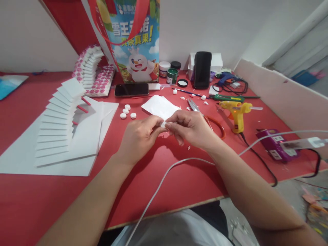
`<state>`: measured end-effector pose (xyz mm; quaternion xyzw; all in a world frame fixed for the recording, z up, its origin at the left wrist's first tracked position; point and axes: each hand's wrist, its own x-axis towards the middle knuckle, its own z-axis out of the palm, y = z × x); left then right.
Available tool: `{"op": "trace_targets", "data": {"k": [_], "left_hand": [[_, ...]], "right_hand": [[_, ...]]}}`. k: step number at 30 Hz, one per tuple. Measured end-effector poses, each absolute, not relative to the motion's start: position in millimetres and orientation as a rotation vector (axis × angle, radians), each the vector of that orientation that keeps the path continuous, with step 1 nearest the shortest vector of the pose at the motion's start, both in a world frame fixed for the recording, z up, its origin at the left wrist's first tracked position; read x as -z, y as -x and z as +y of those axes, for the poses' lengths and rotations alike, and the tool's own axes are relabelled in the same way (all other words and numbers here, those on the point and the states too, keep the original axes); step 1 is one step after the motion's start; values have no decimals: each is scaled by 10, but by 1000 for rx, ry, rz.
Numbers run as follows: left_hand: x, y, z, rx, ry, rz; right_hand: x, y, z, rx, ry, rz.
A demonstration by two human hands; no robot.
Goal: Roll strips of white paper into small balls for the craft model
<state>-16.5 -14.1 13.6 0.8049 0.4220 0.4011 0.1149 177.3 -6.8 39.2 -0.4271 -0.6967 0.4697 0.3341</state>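
Wht bit (163, 124) over red tbl (189, 184), wall (187, 27) bhd

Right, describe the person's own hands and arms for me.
The left hand and right hand are bare, with no gloves, rings or watch visible. No sleeves show on the forearms.

A snowman-printed bag (140, 63) stands just behind a flat-lying phone (131, 90), a dark handset (202, 70) upright farther right.
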Motion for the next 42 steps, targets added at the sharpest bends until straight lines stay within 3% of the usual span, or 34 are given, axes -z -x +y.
{"op": "trace_targets", "data": {"k": [7, 15, 23, 31, 42], "left_hand": [[-93, 161, -130, -1093, -2272, 1207], [-157, 105, -124, -1126, -1731, 1041], [-144, 91, -98, -1235, -1958, 1126], [-150, 110, -80, -1210, -2026, 1132], [-156, 121, -87, -1160, -2047, 1105]], "right_hand": [[-390, -1798, -54, -1202, 1155, -1919], [-364, -1777, 30, -1432, 974, -1566], [-335, -1713, 21, -1503, 996, -1384], [-307, -1756, 111, -1985, 1006, -959], [-378, -1761, 76, -1969, 1016, -932]]}}
